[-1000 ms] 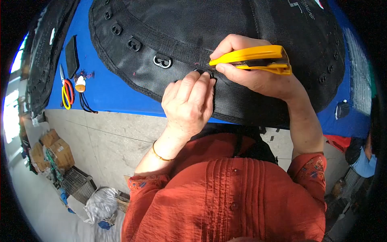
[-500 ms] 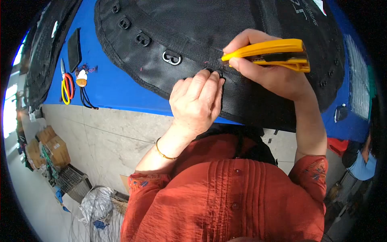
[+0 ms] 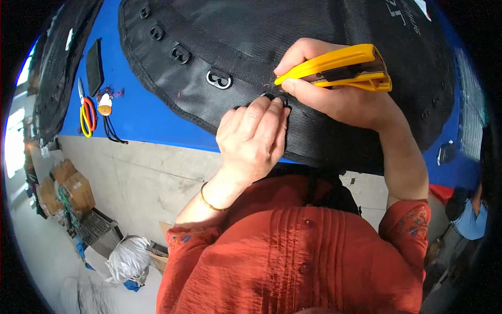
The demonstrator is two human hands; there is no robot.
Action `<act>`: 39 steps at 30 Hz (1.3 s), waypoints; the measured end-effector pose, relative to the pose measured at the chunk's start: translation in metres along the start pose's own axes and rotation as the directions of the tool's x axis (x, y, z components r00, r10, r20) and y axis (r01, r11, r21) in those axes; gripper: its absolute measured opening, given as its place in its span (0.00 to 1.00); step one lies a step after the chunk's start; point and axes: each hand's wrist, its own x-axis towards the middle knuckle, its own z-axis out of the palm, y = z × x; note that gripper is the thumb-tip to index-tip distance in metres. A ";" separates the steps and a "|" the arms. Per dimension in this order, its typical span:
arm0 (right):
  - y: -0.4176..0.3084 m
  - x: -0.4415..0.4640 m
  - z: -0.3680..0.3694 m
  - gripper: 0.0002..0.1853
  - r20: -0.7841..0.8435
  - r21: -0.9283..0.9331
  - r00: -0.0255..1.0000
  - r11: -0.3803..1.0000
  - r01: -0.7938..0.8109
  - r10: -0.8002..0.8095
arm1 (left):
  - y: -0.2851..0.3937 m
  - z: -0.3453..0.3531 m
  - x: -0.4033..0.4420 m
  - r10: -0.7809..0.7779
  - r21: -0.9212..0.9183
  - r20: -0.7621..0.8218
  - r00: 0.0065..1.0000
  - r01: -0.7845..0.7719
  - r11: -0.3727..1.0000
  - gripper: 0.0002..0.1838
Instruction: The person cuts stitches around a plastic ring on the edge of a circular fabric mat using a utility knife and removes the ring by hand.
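Observation:
A large black mesh fabric panel with white lettering lies in front of me. Several double-D rings on short tabs run along its curved edge, one with a bright grey rim. My left hand is curled over the panel, its fingertips pressed on a black ring tab that they partly hide. Just right of it, my right hand grips yellow thread snips, their tip pointing left at the fabric close above that tab. Bits of pink thread show near the tip.
Left on the blue table lie red-and-yellow-handled scissors, a dark flat strip and a small tag with black cord. Cardboard boxes and a white sack stand on the floor. Another person's blue garment shows at right.
The snips and my right hand have shifted slightly left and down, nearer the left fingertips. My left hand stays on the ring tab. The view has tilted a little.

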 end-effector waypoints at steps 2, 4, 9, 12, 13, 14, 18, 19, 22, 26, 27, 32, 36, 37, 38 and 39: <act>0.004 -0.002 0.001 0.06 -0.012 -0.025 0.998 0.998 0.055 -0.056 | 0.000 -0.002 0.000 -0.011 0.019 0.015 1.000 0.011 1.000 0.12; 0.006 -0.003 0.005 0.07 -0.021 -0.044 0.993 0.993 0.114 -0.115 | -0.002 -0.002 -0.001 -0.003 0.021 0.017 1.000 0.002 1.000 0.12; 0.008 -0.002 0.010 0.08 -0.038 0.002 0.998 0.999 0.049 -0.049 | -0.002 -0.002 -0.001 -0.003 0.029 0.032 0.999 0.002 1.000 0.13; 0.007 -0.003 0.006 0.09 -0.002 -0.029 0.999 0.998 0.048 -0.048 | -0.002 -0.002 -0.001 0.001 0.019 0.023 1.000 -0.001 1.000 0.13; 0.007 -0.003 0.005 0.09 -0.003 -0.030 0.999 0.998 0.048 -0.048 | -0.001 -0.003 0.000 0.002 0.019 0.022 1.000 -0.002 1.000 0.13; 0.007 -0.003 0.004 0.09 0.010 -0.015 0.999 0.999 0.037 -0.037 | 0.002 -0.005 0.001 -0.024 0.014 0.043 0.999 0.023 1.000 0.13; 0.002 -0.001 0.000 0.09 0.063 0.025 0.996 0.998 -0.058 0.056 | 0.003 -0.007 0.002 -0.047 0.010 0.061 0.997 0.046 0.999 0.14; 0.002 -0.001 0.000 0.09 0.064 0.025 0.996 0.998 -0.057 0.055 | 0.002 -0.005 0.001 -0.048 0.011 0.060 0.997 0.047 0.999 0.14; 0.006 -0.001 0.004 0.08 0.038 -0.024 0.999 0.999 0.023 -0.022 | 0.000 -0.002 0.000 0.004 0.010 0.000 1.000 -0.004 1.000 0.13; 0.004 0.000 0.002 0.08 0.024 -0.066 0.996 0.994 0.084 -0.082 | 0.003 -0.005 0.002 -0.045 0.021 0.053 0.998 0.044 0.999 0.14; 0.003 0.000 0.000 0.08 0.044 -0.018 0.999 0.999 0.031 -0.030 | 0.002 -0.005 0.002 -0.045 0.022 0.053 0.998 0.044 0.999 0.14; 0.004 0.001 0.003 0.08 0.043 0.001 0.999 1.000 0.025 -0.026 | -0.003 -0.002 -0.001 -0.002 0.021 0.019 1.000 0.001 1.000 0.12; 0.007 0.002 0.009 0.07 -0.010 0.007 1.000 1.000 0.001 -0.001 | -0.002 -0.001 -0.001 -0.007 0.012 0.018 1.000 0.007 1.000 0.12; 0.006 0.002 0.006 0.07 -0.013 0.006 1.000 1.000 -0.001 0.001 | -0.002 -0.001 -0.001 -0.005 0.010 0.019 1.000 0.004 1.000 0.12; 0.003 0.003 0.003 0.07 0.021 0.016 1.000 1.000 -0.023 0.023 | -0.002 -0.001 -0.001 -0.005 0.013 0.023 1.000 0.005 1.000 0.12; 0.002 0.003 0.000 0.08 0.056 0.025 0.998 0.999 -0.044 0.042 | -0.002 -0.002 0.000 -0.005 0.017 0.026 1.000 0.005 1.000 0.12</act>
